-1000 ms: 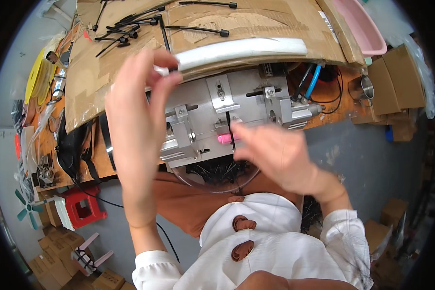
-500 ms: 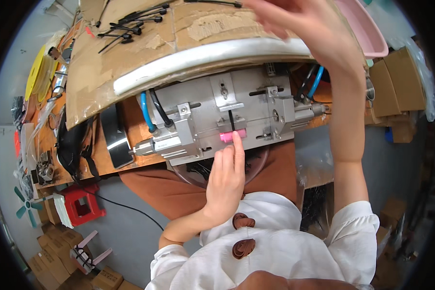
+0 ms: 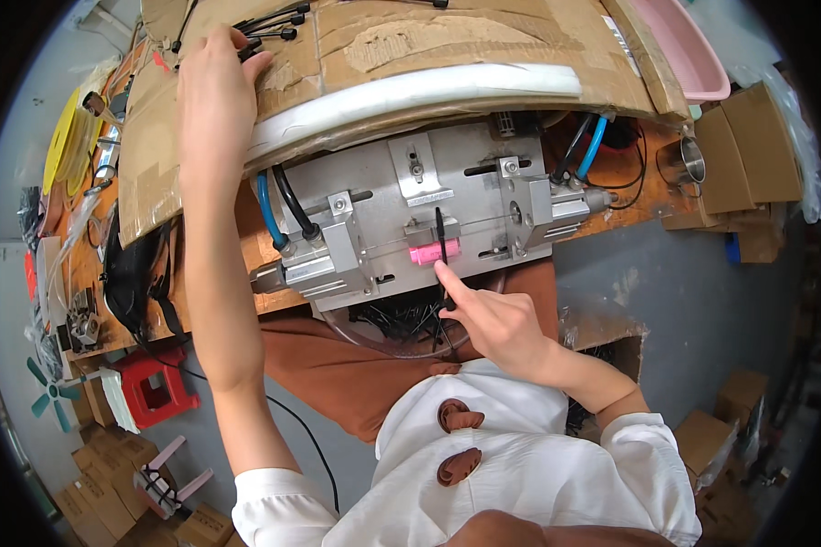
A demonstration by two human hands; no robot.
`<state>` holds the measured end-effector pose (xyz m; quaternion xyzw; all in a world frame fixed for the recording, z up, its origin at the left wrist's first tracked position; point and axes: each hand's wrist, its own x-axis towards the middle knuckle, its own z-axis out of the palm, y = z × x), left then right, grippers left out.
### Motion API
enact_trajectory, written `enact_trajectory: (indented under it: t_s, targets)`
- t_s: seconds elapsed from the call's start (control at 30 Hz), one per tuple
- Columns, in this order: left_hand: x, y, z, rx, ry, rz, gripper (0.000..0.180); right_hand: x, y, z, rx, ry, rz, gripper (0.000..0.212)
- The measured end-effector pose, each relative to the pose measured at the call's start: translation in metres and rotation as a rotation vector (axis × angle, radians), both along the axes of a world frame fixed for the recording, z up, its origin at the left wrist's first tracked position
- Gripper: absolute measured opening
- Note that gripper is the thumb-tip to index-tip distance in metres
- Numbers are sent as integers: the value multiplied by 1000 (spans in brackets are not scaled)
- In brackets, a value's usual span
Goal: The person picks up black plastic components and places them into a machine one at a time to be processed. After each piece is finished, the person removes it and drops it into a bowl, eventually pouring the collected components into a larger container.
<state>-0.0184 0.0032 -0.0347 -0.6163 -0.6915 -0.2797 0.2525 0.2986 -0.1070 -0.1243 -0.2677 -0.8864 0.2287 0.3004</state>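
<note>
My left hand [image 3: 217, 91] lies over the pile on the cardboard, thumb and curled fingers around the thick end of a thin black rod [image 3: 249, 51]. Other black rods [image 3: 274, 20] stick out beside it. In front of me, my right hand [image 3: 502, 328] holds another black rod [image 3: 444, 239] near its lower end, the index finger stretched along it. That rod crosses a pink cylindrical piece [image 3: 423, 254] at the front of the metal fixture [image 3: 383, 219]. The rod's upper end reaches toward a small metal bracket [image 3: 420, 173].
A white padded strip [image 3: 410, 98] edges the cardboard sheet [image 3: 538, 36] above the fixture. Blue hoses [image 3: 596, 148] run to both side cylinders. A clear bowl with several black pieces [image 3: 401, 326] sits on my lap. A metal cup [image 3: 689, 162] stands at right.
My left hand has left the pink piece and moved up to the rod pile. My right hand has come down from the upper right to the rod at the pink piece.
</note>
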Motion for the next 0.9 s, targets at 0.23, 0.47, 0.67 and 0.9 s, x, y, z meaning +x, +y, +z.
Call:
enact_trajectory:
  t_s: [0.23, 0.47, 0.67, 0.9]
  targets:
    - [26, -18, 33, -184, -405, -82, 18, -5, 8, -1, -33, -33, -2, 65]
    - [101, -124, 19, -74, -491, -208, 33, -19, 89, 74, 454, 3, -40, 34]
    - [163, -164, -58, -179, -382, -365, 65, -81, 223, 122, 585, -94, -221, 23]
    - [192, -174, -89, -394, -279, -311, 69, -51, 219, 154, 120, -196, -108, 25]
